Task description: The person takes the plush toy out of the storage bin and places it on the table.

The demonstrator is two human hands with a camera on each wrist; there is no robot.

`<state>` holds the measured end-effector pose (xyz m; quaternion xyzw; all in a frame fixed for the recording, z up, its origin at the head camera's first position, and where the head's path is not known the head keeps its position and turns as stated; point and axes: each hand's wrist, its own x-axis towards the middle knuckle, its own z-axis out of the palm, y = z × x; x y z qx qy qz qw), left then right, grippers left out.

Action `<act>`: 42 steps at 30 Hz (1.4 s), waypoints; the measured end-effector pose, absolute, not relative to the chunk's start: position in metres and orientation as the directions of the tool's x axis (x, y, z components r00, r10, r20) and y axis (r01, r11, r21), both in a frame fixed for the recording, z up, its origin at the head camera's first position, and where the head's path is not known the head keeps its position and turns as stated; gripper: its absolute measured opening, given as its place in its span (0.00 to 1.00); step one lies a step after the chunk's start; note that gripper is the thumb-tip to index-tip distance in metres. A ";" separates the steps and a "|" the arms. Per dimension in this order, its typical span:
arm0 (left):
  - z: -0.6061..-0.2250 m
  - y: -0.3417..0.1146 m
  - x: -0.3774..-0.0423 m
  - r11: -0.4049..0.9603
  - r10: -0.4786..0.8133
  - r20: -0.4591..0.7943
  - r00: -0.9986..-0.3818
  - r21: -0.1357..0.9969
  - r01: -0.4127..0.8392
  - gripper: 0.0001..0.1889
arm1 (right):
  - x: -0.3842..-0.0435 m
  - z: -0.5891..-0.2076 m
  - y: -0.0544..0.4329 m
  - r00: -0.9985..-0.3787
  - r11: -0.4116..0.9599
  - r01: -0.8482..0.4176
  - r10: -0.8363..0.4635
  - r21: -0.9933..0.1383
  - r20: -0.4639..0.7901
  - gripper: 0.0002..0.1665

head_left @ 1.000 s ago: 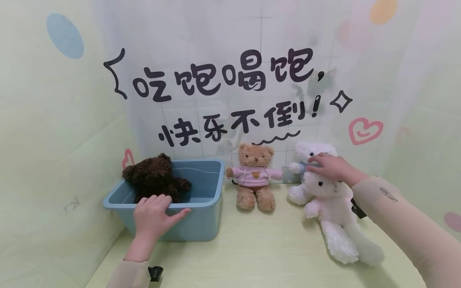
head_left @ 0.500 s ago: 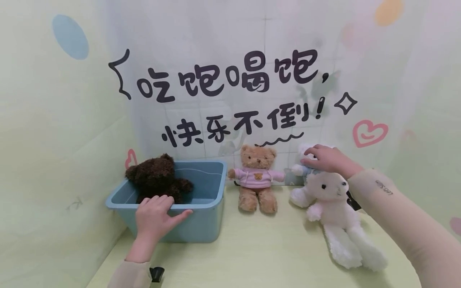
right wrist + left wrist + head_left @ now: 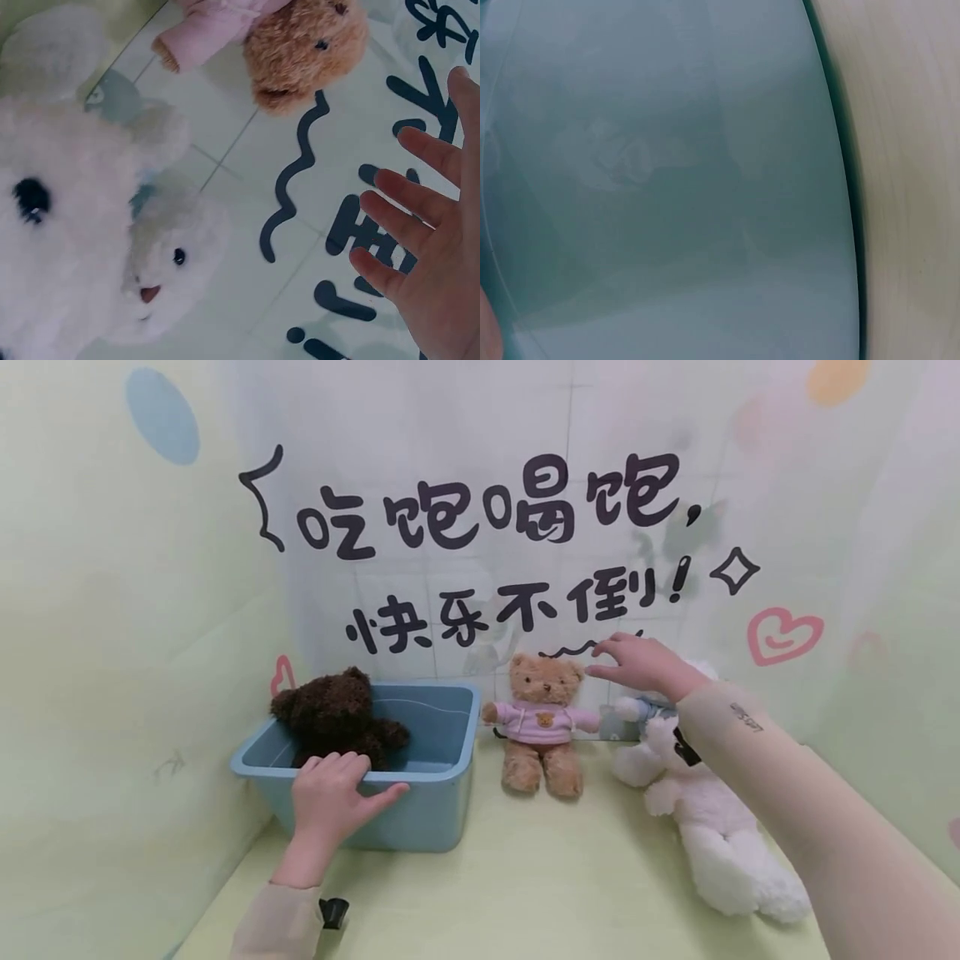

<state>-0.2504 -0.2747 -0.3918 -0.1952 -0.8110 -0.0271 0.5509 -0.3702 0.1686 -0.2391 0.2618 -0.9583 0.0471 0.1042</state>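
My left hand (image 3: 333, 802) grips the front rim of a blue plastic bin (image 3: 420, 814), fingers over the edge and thumb along the outside. The bin's outer wall (image 3: 667, 187) fills most of the left wrist view. Inside sits a dark brown teddy bear (image 3: 326, 710). My right hand (image 3: 645, 664), fingers spread and holding nothing, hovers beside the head of a tan teddy bear (image 3: 546, 722) in a pink hoodie. Under that forearm lies a white plush bear (image 3: 723, 860), partly hidden. Behind it sits another white bear (image 3: 161, 277) with something blue at its neck.
The pale table (image 3: 525, 877) runs back to a printed wall cloth (image 3: 450, 427) with large black characters. Side cloths close in the left and right. The tan bear sits against the back cloth, between the bin and the white bears.
My right hand has moved left, from the rear white bear's head to beside the tan bear's head. My left hand keeps its hold on the bin. The head view has shifted slightly.
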 end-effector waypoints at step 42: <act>-0.388 -0.276 -0.237 0.907 0.344 0.916 -0.206 -0.267 0.325 0.37 | -0.363 -0.211 -0.093 -0.500 0.563 -0.782 -0.823 0.268 0.271 0.18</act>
